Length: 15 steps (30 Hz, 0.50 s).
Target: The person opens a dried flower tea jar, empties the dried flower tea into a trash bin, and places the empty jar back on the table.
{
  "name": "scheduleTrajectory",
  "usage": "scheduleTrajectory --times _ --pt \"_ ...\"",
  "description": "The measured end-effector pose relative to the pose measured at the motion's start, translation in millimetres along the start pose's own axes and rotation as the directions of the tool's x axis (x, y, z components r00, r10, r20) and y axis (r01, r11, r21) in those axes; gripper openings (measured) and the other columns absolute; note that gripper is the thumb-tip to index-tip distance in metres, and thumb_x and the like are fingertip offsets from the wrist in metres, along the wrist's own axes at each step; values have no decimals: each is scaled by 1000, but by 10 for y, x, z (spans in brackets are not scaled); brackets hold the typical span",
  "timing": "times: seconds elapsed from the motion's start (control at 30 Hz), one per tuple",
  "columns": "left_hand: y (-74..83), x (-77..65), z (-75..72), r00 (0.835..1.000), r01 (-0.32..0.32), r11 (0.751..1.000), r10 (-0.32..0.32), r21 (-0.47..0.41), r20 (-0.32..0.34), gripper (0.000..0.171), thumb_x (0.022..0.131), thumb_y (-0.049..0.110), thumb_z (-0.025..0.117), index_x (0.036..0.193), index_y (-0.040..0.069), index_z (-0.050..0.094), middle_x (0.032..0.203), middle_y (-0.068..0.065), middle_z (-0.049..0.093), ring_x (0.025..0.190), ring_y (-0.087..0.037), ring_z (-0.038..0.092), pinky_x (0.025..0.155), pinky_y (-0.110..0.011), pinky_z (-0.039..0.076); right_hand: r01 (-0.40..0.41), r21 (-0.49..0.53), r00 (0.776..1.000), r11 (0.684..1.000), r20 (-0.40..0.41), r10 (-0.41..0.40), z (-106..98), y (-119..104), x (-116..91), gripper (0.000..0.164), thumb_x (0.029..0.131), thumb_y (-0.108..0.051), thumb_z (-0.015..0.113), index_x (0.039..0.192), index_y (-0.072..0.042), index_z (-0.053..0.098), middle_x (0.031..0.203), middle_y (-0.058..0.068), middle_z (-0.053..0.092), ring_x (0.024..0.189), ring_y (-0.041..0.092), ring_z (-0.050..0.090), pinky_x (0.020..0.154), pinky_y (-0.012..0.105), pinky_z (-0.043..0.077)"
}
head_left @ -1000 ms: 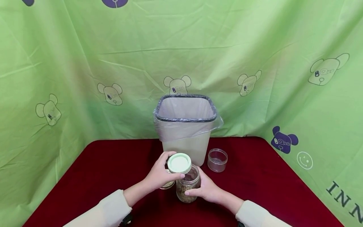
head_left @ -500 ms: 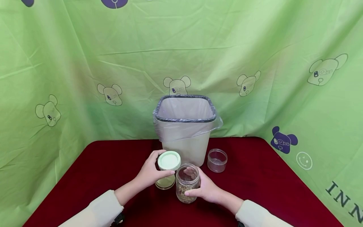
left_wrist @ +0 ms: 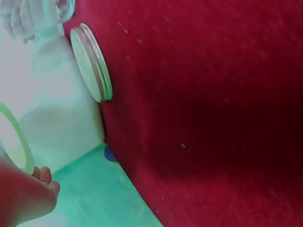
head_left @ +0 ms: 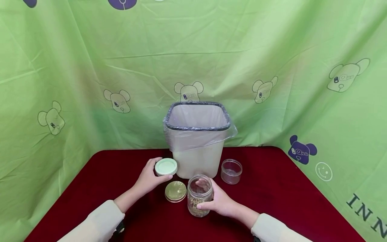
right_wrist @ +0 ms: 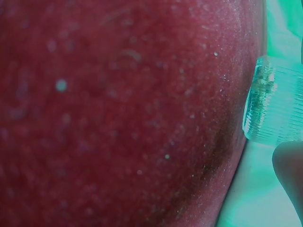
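My left hand pinches a pale green round lid between thumb and fingers, above the table and left of the bin. In the left wrist view the lid's rim shows at the left edge, by the fingers. My right hand grips an upright clear ribbed jar. The jar's mouth is uncovered, and small brown pieces lie low inside. Between the hands, a gold round lid lies flat on the table, close to the jar. The right wrist view shows the jar's ribbed base and a thumb.
A pale bin with a dark rim and clear liner stands behind the jar. To its right sits a short clear open container. Dark red cloth covers the table, and a green printed curtain hangs around it.
The left hand has carried the pale green lid leftward, away from the jar's mouth. This uncovers the gold lid on the table. The right hand and jar stay in place.
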<state>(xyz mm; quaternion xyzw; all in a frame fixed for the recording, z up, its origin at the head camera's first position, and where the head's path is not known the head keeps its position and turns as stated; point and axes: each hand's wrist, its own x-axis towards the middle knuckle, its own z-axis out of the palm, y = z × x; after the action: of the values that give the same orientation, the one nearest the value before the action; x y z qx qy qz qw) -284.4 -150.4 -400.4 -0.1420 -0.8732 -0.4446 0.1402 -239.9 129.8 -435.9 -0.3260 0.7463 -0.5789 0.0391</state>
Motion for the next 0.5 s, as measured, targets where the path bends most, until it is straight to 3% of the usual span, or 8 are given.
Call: scheduleTrajectory --times 0.33,0.5 --pt "-191 86 -27 994 94 993 -97 69 46 83 59 30 80 126 0 40 116 -13 44 102 -25 45 83 -40 37 1 20 1000 1000 7 -1 3 -7 1 74 69 -14 75 129 -8 31 124 9 44 117 26 38 96 34 30" --pt "-320 115 -3 991 102 989 -110 110 75 85 56 28 82 124 -4 40 115 -16 45 101 -27 46 83 -41 38 15 32 1000 999 15 -16 3 -7 4 75 69 -13 74 130 -7 30 125 9 43 119 26 37 98 31 28"
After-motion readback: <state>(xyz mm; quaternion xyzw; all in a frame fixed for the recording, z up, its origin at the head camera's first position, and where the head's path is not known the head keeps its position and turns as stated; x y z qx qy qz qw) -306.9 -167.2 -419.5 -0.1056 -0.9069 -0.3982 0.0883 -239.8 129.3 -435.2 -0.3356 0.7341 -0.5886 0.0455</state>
